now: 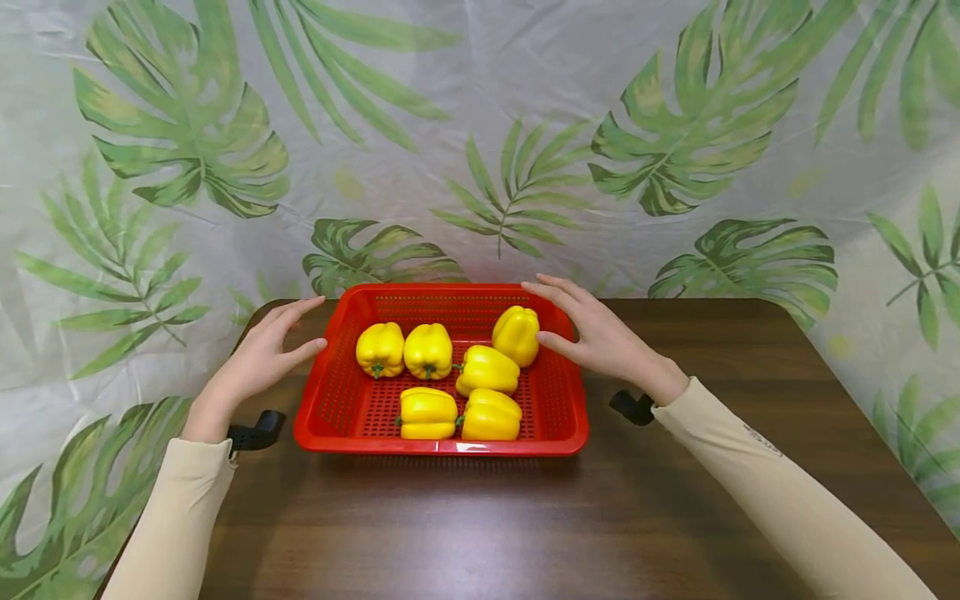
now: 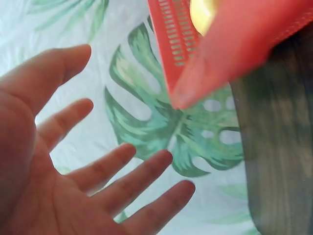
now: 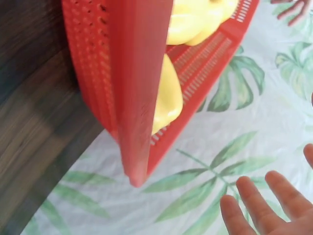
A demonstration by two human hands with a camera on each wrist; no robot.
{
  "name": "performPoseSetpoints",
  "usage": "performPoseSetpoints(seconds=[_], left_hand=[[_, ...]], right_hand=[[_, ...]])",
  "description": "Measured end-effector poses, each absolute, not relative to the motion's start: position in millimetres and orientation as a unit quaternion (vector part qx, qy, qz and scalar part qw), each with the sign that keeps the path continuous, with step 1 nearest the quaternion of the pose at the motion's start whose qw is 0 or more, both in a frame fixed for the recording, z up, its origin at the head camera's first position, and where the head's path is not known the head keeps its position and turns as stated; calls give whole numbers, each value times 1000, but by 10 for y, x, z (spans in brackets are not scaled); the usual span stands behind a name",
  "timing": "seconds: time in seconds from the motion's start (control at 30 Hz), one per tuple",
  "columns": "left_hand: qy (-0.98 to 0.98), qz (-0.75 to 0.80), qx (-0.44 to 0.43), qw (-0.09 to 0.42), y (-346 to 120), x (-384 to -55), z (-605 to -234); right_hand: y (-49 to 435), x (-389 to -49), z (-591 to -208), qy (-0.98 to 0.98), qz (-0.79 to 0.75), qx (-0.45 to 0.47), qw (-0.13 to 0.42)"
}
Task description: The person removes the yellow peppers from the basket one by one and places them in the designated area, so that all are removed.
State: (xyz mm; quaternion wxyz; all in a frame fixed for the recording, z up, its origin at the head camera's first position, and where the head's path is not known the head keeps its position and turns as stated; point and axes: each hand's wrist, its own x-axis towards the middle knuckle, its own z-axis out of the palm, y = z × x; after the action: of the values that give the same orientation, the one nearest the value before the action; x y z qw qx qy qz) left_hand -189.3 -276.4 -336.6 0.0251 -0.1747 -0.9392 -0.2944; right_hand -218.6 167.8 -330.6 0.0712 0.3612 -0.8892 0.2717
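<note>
A red plastic basket point(image 1: 360, 447) with perforated walls holds several yellow bell peppers. Two peppers, one of them this bell pepper point(image 1: 380, 348), sit side by side at the back left; another bell pepper point(image 1: 515, 335) leans in the back right corner. My left hand point(image 1: 258, 358) is beside the basket's left rim, fingers spread and holding nothing; the left wrist view shows its palm and a gap to the basket point(image 2: 172, 44). Over the right rim is my right hand point(image 1: 603, 337), its fingers extended. In the right wrist view those fingers point(image 3: 257, 205) appear apart from the basket.
The basket stands towards the back of a dark brown wooden table point(image 1: 480, 533). Behind it hangs a pale cloth point(image 1: 540, 75) printed with green leaves. Black wrist mounts point(image 1: 258, 431) show below both hands.
</note>
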Motion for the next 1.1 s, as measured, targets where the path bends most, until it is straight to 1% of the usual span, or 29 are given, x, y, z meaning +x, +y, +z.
performPoseSetpoints(seconds=[0.23, 0.53, 0.67, 0.8, 1.0, 1.1], left_hand=[[-932, -319, -175, -10, -2864, -1959, -3496], [-884, -425, -174, -88, -2924, -2059, -3741], [-854, -474, -181, -116, -2933, -2129, -3891], [-841, -496, -168, -135, -2921, -2176, -4008], [-808, -546, -148, -167, -2865, -2210, -4124], [-789, -571, -142, -173, -2845, -2215, -4157]], right_hand=[[1582, -2229, -3347, -874, 299, 379, 51], [1441, -2261, -3371, -860, 350, 371, 11], [1379, -2300, -3403, -851, 383, 358, -22], [1330, -2359, -3462, -826, 432, 355, -64], [1281, -2447, -3523, -795, 479, 353, -119], [1259, -2480, -3535, -790, 485, 346, -145]])
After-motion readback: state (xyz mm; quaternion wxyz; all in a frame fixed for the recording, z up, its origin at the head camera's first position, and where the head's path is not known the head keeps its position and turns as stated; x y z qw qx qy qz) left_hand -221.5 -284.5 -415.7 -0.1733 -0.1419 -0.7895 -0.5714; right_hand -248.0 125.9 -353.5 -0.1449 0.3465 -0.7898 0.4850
